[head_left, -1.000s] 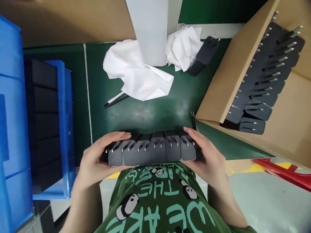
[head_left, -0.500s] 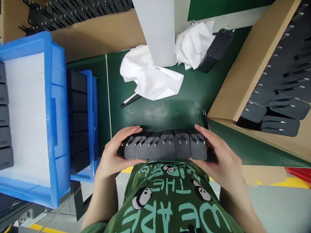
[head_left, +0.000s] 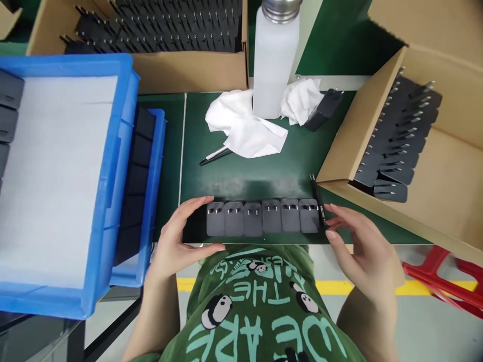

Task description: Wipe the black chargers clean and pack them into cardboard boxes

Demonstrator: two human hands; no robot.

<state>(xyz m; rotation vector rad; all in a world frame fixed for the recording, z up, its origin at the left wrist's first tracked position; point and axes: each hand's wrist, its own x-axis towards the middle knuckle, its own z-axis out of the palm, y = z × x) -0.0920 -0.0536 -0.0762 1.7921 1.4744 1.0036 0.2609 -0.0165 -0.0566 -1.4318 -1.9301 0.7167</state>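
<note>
Six black plug adapters (head_left: 252,223) stand in a row on the green bench (head_left: 241,176), just in from its front edge, prongs up, sides touching or nearly so. Left hand (head_left: 175,246) is round the left end of the row, thumb and forefinger spread wide, thumb along the front edge, forefinger by the far corner of the end adapter; can't tell from here if the skin touches it. Right hand (head_left: 366,251) is off the right end, thumb and fingers parted, tips right beside the black tweezers (head_left: 319,206); can't tell if they make contact, no pinch that I can see. Tweezers lie next to the last adapter, tips toward the back edge. Mid-bench: crumpled white cloth (head_left: 256,138) with a pen-like tool (head_left: 214,156) poking out from under it, white bottle (head_left: 274,65) with a metal cap upright behind, second white cloth (head_left: 301,102) to the right of the bottle, single adapter (head_left: 324,110) tilted against that cloth. Right side of bench: open cardboard box (head_left: 356,120), adapters (head_left: 396,141) packed prongs up along its left wall, corner pointing at the tweezers. Back left: another cardboard box (head_left: 192,70) with rows of adapters, prongs up too. Left of the bench's white line: big blue crate (head_left: 101,186), white sheet (head_left: 56,176) inside, a few adapters at its left, and a lower blue crate (head_left: 153,191) beside it, dark blocks (head_left: 139,178) stacked in line
</note>
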